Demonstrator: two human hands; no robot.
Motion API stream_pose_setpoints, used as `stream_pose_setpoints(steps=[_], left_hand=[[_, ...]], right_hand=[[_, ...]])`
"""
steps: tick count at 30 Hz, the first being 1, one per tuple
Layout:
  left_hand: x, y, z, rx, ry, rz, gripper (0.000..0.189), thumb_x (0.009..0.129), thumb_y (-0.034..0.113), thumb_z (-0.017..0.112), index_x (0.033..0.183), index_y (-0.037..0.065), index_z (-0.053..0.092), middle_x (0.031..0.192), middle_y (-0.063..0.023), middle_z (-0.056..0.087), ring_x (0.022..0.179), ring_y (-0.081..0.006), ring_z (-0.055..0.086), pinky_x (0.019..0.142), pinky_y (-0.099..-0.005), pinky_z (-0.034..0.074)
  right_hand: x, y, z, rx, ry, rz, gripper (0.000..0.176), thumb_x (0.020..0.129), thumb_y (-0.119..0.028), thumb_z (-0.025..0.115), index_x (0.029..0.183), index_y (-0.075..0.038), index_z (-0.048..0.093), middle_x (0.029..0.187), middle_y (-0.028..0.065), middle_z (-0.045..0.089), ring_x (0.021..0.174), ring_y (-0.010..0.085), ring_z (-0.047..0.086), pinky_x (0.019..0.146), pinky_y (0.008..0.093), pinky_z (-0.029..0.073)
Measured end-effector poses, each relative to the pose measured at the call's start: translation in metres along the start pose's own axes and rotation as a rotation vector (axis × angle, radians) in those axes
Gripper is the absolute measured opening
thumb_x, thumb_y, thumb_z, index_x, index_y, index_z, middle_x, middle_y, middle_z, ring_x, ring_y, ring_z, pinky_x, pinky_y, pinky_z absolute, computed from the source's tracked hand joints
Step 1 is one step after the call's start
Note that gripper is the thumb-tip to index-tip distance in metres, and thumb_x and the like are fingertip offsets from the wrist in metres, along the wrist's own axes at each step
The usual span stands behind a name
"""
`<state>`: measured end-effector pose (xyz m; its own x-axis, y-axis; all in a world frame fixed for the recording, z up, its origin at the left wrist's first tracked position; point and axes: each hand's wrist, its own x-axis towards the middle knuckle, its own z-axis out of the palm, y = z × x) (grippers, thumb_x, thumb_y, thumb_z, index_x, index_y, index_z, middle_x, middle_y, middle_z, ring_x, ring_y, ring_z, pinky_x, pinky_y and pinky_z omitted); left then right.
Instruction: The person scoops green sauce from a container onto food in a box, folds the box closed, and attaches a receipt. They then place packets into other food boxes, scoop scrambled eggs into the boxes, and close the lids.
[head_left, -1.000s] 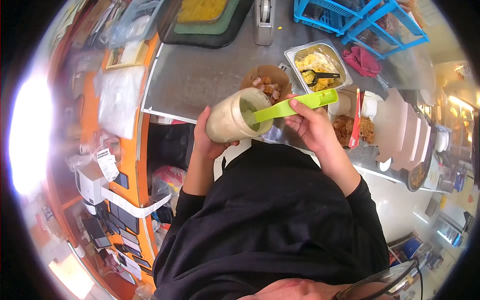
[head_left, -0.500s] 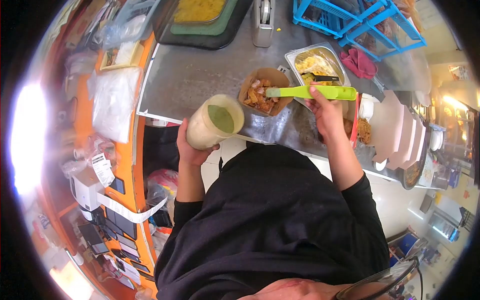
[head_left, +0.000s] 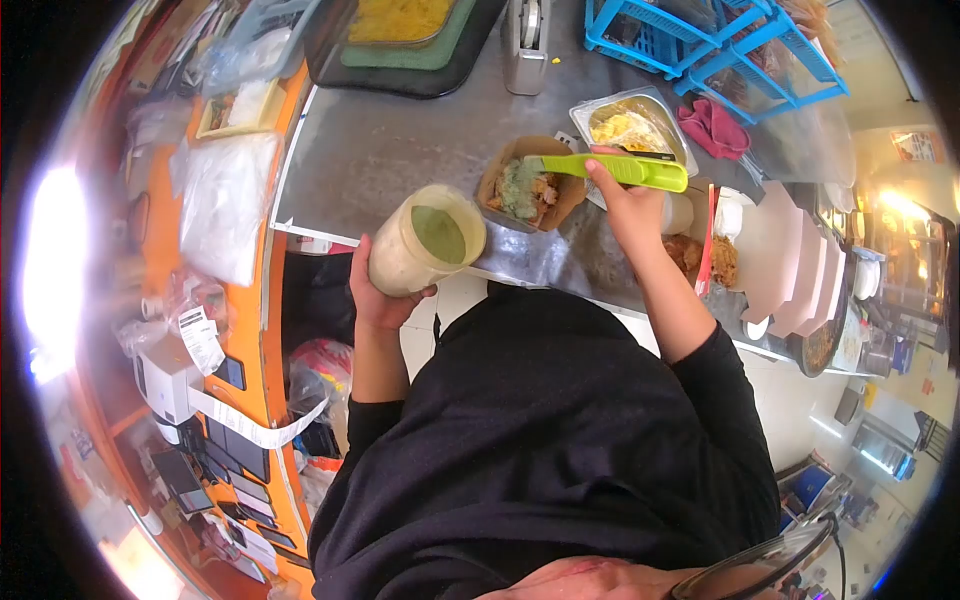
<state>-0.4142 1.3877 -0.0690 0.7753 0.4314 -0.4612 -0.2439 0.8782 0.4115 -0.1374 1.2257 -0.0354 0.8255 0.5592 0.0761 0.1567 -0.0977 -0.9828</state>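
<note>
In the head view, my left hand [head_left: 385, 300] is wrapped round a wide pale jar [head_left: 400, 255], tilted, with green powder [head_left: 439, 235] inside. My right hand [head_left: 627, 200] grips a bright green plastic scoop [head_left: 640, 172] by its long handle. The scoop's tip reaches over an open brown paper food box [head_left: 566, 212] on the metal counter. Fried chicken pieces [head_left: 545, 190] lie in the box, and green powder covers their left part. Behind the scoop stands a metal pan [head_left: 668, 108] lined with plastic, holding a yellow-white food and a black-handled utensil.
A black tray [head_left: 330, 72] and a tape dispenser [head_left: 527, 50] stand at the back. Blue baskets [head_left: 650, 45] and a pink cloth [head_left: 714, 128] lie at the back right. Stacked white boxes [head_left: 785, 255] are on the right. An orange shelf [head_left: 265, 350] with a receipt printer [head_left: 165, 375] runs along the left.
The scoop and my right hand have shifted left. Green powder now lies over the chicken, which showed none of it before. My left hand with the jar has hardly moved.
</note>
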Motion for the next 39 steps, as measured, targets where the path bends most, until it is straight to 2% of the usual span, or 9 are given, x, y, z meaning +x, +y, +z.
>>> stream_pose_setpoints(steps=[8,20,23,26,29,31,32,35,39], left_hand=[[-0.001,0.000,0.006,0.054,0.077,0.024,0.061,0.090,0.059,0.033,0.124,0.011,0.050,0.110,-0.0126,0.059,0.086,-0.0289,0.061,0.049,-0.0363,0.048],[0.004,-0.004,0.013,0.051,0.094,-0.009,0.059,0.090,0.058,0.036,0.124,0.012,0.050,0.111,-0.0122,0.059,0.087,-0.0294,0.061,0.049,-0.0373,0.048],[0.001,-0.003,0.015,0.068,0.094,-0.002,0.059,0.090,0.058,0.036,0.124,0.012,0.050,0.112,-0.0122,0.059,0.088,-0.0295,0.061,0.049,-0.0375,0.048],[0.004,-0.003,-0.001,0.009,-0.077,-0.013,0.064,0.091,0.057,0.033,0.132,0.008,0.045,0.119,-0.0126,0.058,0.097,-0.0296,0.062,0.058,-0.0432,0.055],[0.005,-0.005,-0.001,0.037,-0.009,-0.018,0.065,0.091,0.057,0.033,0.132,0.008,0.044,0.119,-0.0126,0.058,0.097,-0.0298,0.062,0.058,-0.0432,0.055],[0.005,-0.007,0.010,0.034,0.006,-0.027,0.062,0.091,0.058,0.034,0.128,0.011,0.048,0.115,-0.0121,0.059,0.093,-0.0293,0.061,0.055,-0.0415,0.052],[0.005,-0.009,0.015,0.034,0.014,-0.032,0.060,0.090,0.058,0.034,0.126,0.012,0.049,0.114,-0.0119,0.059,0.091,-0.0291,0.061,0.053,-0.0407,0.050],[0.009,-0.015,0.019,0.019,-0.023,-0.067,0.061,0.090,0.059,0.032,0.127,0.013,0.049,0.116,-0.0113,0.059,0.092,-0.0290,0.061,0.053,-0.0410,0.049],[0.011,-0.023,0.026,-0.019,-0.116,-0.128,0.063,0.090,0.060,0.029,0.127,0.013,0.049,0.114,-0.0132,0.060,0.086,-0.0322,0.062,0.052,-0.0428,0.049]], right_hand=[[-0.009,0.000,-0.018,-0.136,-0.070,0.003,0.015,0.083,-0.006,0.069,0.096,0.000,0.068,0.095,0.0073,0.069,0.085,0.0124,0.062,0.079,0.0266,0.047],[-0.019,-0.009,-0.018,-0.428,-0.133,-0.281,0.014,0.081,-0.008,0.070,0.095,-0.004,0.069,0.094,0.0094,0.070,0.088,0.0175,0.066,0.079,0.0285,0.050],[-0.019,-0.002,-0.014,-0.364,-0.134,-0.307,0.015,0.082,-0.010,0.070,0.096,-0.006,0.070,0.095,0.0098,0.070,0.088,0.0182,0.066,0.078,0.0281,0.050],[-0.021,0.001,-0.011,-0.282,-0.063,-0.165,0.015,0.083,-0.012,0.070,0.096,-0.005,0.069,0.096,0.0087,0.069,0.088,0.0154,0.065,0.078,0.0278,0.050],[-0.018,-0.010,-0.011,-0.263,-0.014,-0.202,0.017,0.084,-0.012,0.070,0.098,-0.003,0.068,0.094,0.0072,0.069,0.086,0.0128,0.063,0.077,0.0270,0.049],[-0.015,-0.035,-0.011,0.159,0.054,-0.028,0.019,0.085,-0.011,0.069,0.100,-0.001,0.066,0.092,0.0058,0.067,0.085,0.0112,0.061,0.077,0.0257,0.048],[-0.011,-0.041,-0.010,0.356,0.028,0.027,0.021,0.084,-0.011,0.069,0.102,0.000,0.065,0.091,0.0050,0.066,0.083,0.0114,0.060,0.075,0.0246,0.048],[-0.016,-0.080,0.002,0.267,-0.291,-0.001,0.019,0.084,-0.010,0.068,0.100,0.000,0.065,0.090,0.0041,0.066,0.081,0.0107,0.060,0.074,0.0245,0.049],[-0.018,-0.097,0.025,0.179,-0.524,-0.015,0.018,0.082,-0.009,0.070,0.098,-0.002,0.066,0.090,0.0025,0.066,0.081,0.0099,0.059,0.071,0.0249,0.047]])
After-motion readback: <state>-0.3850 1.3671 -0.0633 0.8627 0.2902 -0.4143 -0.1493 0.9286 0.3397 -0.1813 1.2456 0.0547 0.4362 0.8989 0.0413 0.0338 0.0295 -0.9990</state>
